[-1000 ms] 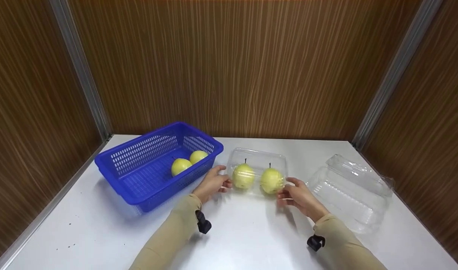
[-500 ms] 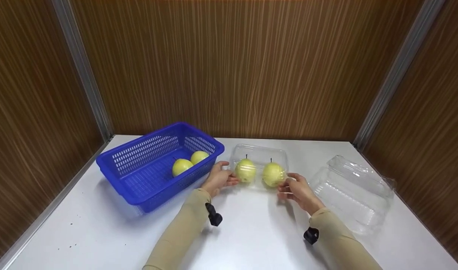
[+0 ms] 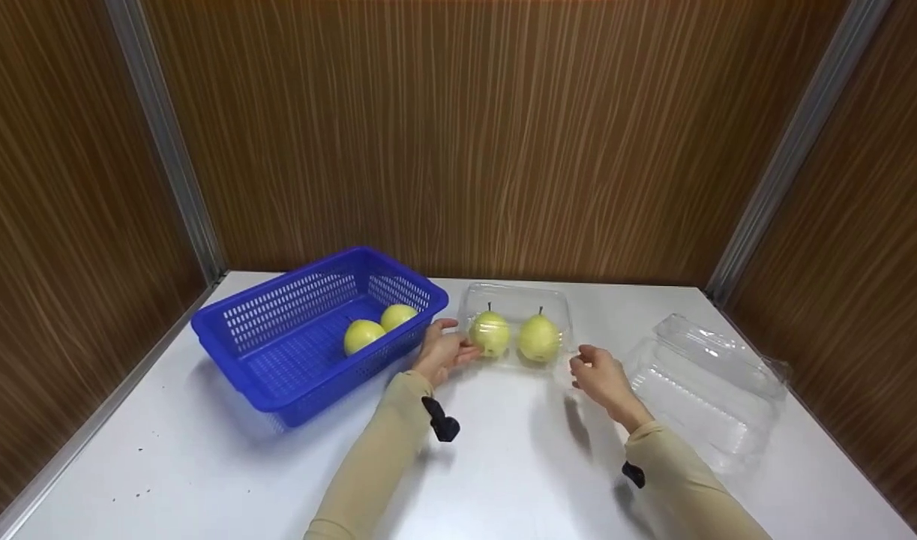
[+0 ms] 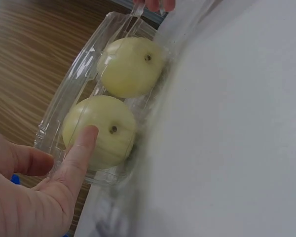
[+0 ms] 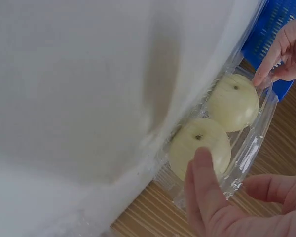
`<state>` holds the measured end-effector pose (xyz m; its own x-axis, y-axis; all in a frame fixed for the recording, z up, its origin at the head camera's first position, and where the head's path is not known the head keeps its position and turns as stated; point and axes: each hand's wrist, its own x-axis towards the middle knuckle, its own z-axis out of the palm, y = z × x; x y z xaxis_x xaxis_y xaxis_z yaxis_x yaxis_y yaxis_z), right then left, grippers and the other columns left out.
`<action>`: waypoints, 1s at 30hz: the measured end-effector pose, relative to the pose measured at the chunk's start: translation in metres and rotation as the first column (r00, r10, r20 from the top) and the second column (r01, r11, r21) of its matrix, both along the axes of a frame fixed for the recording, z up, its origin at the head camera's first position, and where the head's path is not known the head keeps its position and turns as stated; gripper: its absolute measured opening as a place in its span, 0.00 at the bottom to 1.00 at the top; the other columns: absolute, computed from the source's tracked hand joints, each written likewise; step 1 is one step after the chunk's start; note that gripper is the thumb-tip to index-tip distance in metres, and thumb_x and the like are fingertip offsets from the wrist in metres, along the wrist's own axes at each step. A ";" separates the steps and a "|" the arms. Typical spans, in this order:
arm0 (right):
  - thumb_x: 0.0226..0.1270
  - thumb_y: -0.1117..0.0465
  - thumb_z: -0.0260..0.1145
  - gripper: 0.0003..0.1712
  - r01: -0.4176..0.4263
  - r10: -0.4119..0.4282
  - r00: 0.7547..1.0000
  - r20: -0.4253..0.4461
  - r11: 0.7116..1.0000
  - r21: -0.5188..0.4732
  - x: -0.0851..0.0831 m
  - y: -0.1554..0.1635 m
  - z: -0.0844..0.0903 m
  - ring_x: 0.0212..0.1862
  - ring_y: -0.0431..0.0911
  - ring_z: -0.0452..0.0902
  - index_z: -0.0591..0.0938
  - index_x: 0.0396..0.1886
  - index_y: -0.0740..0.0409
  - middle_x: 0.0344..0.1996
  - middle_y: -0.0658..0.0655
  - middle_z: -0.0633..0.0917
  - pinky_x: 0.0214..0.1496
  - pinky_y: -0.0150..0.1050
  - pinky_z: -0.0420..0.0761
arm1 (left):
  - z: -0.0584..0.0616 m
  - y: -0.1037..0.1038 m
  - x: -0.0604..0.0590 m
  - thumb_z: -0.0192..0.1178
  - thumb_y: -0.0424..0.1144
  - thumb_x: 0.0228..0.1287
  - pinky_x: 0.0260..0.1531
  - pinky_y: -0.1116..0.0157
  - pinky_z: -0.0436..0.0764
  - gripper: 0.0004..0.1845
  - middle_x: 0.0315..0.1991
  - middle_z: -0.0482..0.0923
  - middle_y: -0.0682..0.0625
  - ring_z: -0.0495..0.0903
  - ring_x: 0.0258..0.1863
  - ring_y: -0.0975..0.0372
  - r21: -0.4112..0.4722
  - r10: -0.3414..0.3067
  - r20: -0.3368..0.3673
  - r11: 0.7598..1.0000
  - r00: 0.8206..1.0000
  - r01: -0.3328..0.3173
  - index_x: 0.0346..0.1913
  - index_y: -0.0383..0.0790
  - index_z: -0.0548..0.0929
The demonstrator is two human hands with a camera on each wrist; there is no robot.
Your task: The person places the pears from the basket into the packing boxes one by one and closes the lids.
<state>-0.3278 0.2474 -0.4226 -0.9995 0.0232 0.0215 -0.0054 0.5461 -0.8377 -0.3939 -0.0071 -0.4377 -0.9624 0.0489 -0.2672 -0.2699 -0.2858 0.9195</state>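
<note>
Two yellow-green pears [image 3: 489, 334] sit side by side in a clear plastic fruit box [image 3: 514, 300] toward the back of the table, stems pointing away. My left hand [image 3: 447, 352] is at the box's left side, its index finger [image 4: 79, 153] stretched across the near pear in the left wrist view and the thumb beside the box's corner. At the right side is my right hand [image 3: 602, 379], fingers loosely bent. In the right wrist view its index finger [image 5: 207, 173] overlaps a pear [image 5: 200, 145], with the thumb spread away from it.
A blue perforated basket [image 3: 308, 382] stands at the left, with two more yellow pears [image 3: 364, 336] in its right end. Another clear plastic box [image 3: 705, 390] lies with its lid raised at the right. Wood-grain panels [image 3: 458, 135] enclose the white table [image 3: 226, 480] behind and at both sides.
The box with its two pears has shifted away toward the back panel. My left hand has moved forward and right with it; my right hand has drawn slightly off to the right.
</note>
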 end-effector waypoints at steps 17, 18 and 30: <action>0.68 0.68 0.57 0.19 -0.163 0.184 0.982 -0.033 0.931 0.328 0.008 0.045 0.054 0.46 0.58 0.83 0.78 0.53 0.78 0.47 0.73 0.84 0.48 0.49 0.84 | -0.003 0.004 -0.010 0.46 0.21 0.68 0.52 0.59 0.82 0.28 0.45 0.76 0.33 0.85 0.44 0.50 0.061 0.004 -0.015 0.998 1.000 -0.004 0.70 0.33 0.58; 0.68 0.69 0.58 0.19 -0.171 0.189 0.982 -0.023 0.932 0.320 0.008 0.050 0.056 0.45 0.57 0.83 0.78 0.53 0.78 0.46 0.74 0.84 0.46 0.47 0.84 | -0.004 0.004 -0.010 0.46 0.23 0.69 0.52 0.59 0.82 0.28 0.45 0.76 0.33 0.85 0.43 0.50 0.059 -0.001 -0.017 0.998 1.000 0.002 0.71 0.33 0.58; 0.63 0.70 0.60 0.16 -0.151 0.203 0.977 -0.058 0.863 0.483 0.014 0.120 0.067 0.35 0.55 0.83 0.78 0.45 0.82 0.37 0.75 0.84 0.36 0.46 0.84 | 0.005 -0.009 0.002 0.52 0.37 0.74 0.45 0.60 0.83 0.26 0.58 0.74 0.36 0.81 0.50 0.50 -0.299 -0.101 -0.012 0.950 0.995 0.093 0.70 0.40 0.60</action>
